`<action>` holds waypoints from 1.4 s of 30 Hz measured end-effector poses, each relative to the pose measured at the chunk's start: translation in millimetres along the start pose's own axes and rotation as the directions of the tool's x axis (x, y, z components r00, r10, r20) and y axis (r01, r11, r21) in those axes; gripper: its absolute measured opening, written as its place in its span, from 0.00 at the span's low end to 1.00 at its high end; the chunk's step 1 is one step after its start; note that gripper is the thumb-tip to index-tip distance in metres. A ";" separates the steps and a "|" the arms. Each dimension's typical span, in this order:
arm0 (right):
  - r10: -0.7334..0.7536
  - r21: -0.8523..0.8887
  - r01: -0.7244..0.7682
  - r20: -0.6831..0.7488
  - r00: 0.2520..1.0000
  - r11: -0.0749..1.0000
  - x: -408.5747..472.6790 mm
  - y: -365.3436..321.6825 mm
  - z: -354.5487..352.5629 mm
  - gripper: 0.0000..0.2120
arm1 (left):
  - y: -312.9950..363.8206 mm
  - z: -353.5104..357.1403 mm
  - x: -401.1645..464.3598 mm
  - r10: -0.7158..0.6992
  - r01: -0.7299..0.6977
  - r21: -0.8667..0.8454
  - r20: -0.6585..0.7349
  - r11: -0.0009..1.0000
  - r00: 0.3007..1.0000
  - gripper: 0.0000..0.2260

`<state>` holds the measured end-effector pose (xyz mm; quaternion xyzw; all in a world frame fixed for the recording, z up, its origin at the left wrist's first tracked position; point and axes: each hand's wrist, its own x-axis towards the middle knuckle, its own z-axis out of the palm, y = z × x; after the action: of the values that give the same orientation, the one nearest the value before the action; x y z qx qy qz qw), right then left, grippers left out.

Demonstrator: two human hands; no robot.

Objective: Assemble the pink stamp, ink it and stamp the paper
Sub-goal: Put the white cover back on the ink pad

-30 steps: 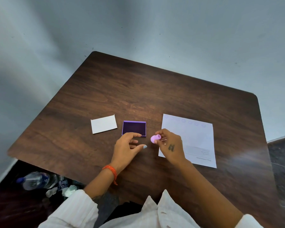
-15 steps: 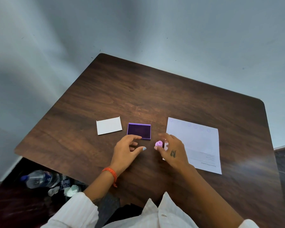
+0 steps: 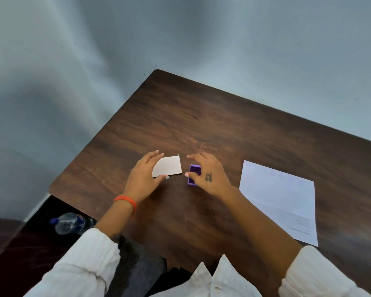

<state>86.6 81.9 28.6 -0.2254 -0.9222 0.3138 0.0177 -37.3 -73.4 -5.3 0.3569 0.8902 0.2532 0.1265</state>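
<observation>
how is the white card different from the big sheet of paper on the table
The white card is smaller and looks blank; the sheet of paper is larger, with faint circles along its far edge and printed lines near its close edge. The left hand overlaps the card; nothing touches the sheet. Both lie flat on the table.

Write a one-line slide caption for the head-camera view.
Right hand over the purple ink pad, left hand at the white card, paper waiting on the wooden table.

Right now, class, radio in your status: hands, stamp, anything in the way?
Left hand open, fingers at the white card. Right hand over the purple ink pad; grip unclear. Pink stamp not visible. Paper clear, to the right.
</observation>
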 end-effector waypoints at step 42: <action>0.070 -0.260 -0.023 0.173 0.982 0.965 -14.8 56.8 -32.5 0.31 | 68.0 25.1 31.1 0.309 -0.350 0.052 0.363 0.935 0.879 0.30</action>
<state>128.5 134.0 23.0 -0.2182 -0.9472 0.2111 -0.1027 -10.5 -0.6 9.0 0.5490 0.7931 0.1515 0.2162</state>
